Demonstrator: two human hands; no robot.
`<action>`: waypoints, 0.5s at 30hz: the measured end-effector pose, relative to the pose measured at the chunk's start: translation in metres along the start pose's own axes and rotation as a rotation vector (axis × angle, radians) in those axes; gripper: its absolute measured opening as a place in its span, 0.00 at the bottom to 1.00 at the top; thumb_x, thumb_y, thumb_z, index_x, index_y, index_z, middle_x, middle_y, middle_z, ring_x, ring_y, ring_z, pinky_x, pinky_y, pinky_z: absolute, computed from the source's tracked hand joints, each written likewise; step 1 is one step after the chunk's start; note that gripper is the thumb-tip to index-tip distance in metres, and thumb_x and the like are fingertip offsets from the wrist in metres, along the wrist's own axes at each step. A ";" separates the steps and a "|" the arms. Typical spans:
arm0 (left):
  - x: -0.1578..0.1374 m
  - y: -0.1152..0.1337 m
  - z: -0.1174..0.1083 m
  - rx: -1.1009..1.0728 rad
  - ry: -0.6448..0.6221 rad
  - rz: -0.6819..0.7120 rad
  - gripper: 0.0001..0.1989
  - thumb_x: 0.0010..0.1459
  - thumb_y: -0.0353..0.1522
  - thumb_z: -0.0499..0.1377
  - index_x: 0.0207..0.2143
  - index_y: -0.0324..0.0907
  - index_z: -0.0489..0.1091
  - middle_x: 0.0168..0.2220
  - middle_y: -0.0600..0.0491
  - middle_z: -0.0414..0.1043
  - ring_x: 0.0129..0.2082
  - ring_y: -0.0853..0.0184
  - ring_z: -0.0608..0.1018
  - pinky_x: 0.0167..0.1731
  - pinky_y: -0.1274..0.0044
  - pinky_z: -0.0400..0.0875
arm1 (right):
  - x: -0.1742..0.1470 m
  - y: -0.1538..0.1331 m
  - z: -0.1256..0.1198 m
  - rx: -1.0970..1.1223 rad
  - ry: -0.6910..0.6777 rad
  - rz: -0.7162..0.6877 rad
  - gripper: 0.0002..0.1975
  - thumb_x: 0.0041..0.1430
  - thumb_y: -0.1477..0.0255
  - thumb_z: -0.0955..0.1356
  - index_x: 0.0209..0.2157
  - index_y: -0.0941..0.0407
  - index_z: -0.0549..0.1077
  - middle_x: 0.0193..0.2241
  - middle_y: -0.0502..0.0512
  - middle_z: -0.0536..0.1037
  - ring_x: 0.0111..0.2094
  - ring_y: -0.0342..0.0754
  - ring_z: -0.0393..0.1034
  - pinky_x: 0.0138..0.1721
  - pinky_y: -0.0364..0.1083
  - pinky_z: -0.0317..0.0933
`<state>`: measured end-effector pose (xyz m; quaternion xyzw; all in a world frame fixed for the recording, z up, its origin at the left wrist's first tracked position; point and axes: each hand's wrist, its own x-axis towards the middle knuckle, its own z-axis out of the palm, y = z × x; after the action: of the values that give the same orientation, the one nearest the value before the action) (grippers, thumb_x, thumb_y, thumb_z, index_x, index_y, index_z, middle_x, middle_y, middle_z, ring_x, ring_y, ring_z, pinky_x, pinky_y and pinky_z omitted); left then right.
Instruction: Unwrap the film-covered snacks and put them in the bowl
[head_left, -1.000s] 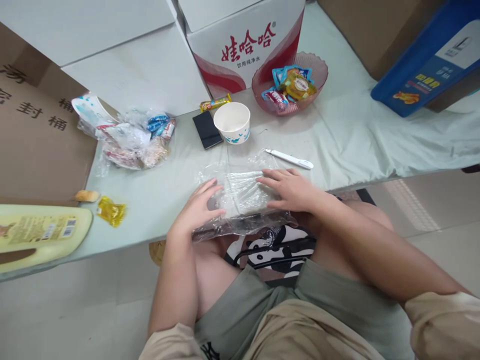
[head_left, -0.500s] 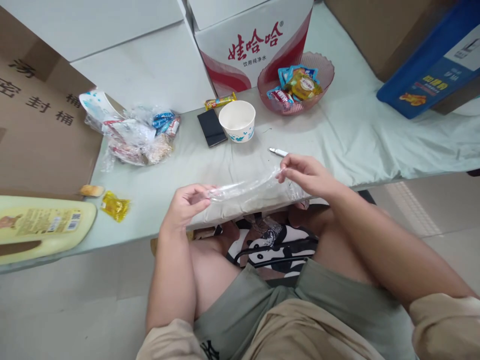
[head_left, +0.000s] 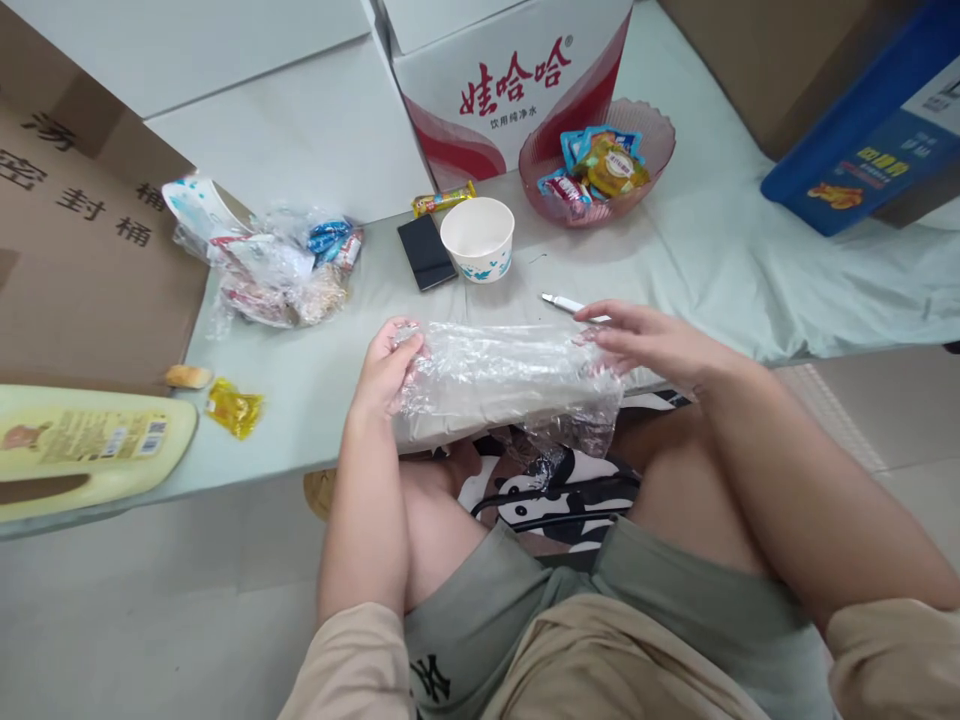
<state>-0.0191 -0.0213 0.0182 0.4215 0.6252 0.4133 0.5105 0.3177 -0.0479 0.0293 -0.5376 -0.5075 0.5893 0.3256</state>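
A crinkled clear plastic bag [head_left: 502,365] is spread between my two hands at the table's front edge, its lower right part drooping over the edge. My left hand [head_left: 391,365] grips the left end, thumb on top and fingers curled behind. At the other end, my right hand [head_left: 645,340] has the plastic at its fingertips, with the index finger stretched out above. Just beyond those fingers lies a slim white utility knife [head_left: 564,303], partly covered by the hand. Behind the plastic stands a white paper bowl [head_left: 480,245] with a blue pattern.
A black phone [head_left: 426,255] and a yellow snack stick [head_left: 442,199] lie near the bowl. A pink glass bowl [head_left: 652,165] holds snack packs. Leftward are a heap of wrappers [head_left: 277,265], a yellow packet [head_left: 236,408] and a yellow jug [head_left: 97,440]. Boxes [head_left: 517,90] line the back.
The plastic has spread from a narrow strip into a wider sheet. My right hand has shifted right and its fingers have straightened. My left hand has moved slightly up and right.
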 end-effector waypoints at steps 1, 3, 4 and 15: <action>0.000 -0.001 0.002 0.007 -0.047 -0.003 0.12 0.50 0.34 0.66 0.38 0.45 0.70 0.19 0.61 0.67 0.10 0.81 0.54 0.09 0.85 0.44 | 0.000 0.000 -0.003 0.009 0.085 -0.043 0.17 0.55 0.59 0.73 0.42 0.52 0.74 0.36 0.55 0.79 0.33 0.48 0.75 0.35 0.49 0.72; -0.001 -0.003 0.008 0.038 -0.176 -0.032 0.14 0.49 0.36 0.68 0.38 0.45 0.71 0.18 0.60 0.67 0.10 0.81 0.54 0.09 0.85 0.42 | 0.004 0.001 -0.002 0.111 0.257 -0.142 0.15 0.58 0.56 0.71 0.37 0.52 0.73 0.34 0.55 0.78 0.38 0.49 0.76 0.44 0.50 0.72; -0.003 -0.003 0.013 0.052 -0.248 -0.049 0.15 0.48 0.36 0.69 0.37 0.44 0.72 0.18 0.59 0.68 0.10 0.80 0.54 0.09 0.85 0.41 | 0.006 0.002 0.001 0.179 0.265 -0.161 0.16 0.58 0.55 0.71 0.37 0.52 0.72 0.34 0.55 0.79 0.40 0.49 0.77 0.46 0.51 0.72; -0.012 0.000 0.038 -0.255 -0.516 -0.020 0.33 0.40 0.53 0.71 0.45 0.44 0.75 0.22 0.54 0.75 0.27 0.64 0.80 0.30 0.75 0.75 | -0.002 -0.004 0.051 0.202 -0.710 0.003 0.08 0.58 0.65 0.72 0.31 0.56 0.74 0.27 0.50 0.79 0.26 0.42 0.72 0.32 0.44 0.68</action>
<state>0.0198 -0.0293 0.0168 0.4391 0.4217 0.3624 0.7057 0.2683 -0.0609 0.0291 -0.2657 -0.5274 0.7868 0.1796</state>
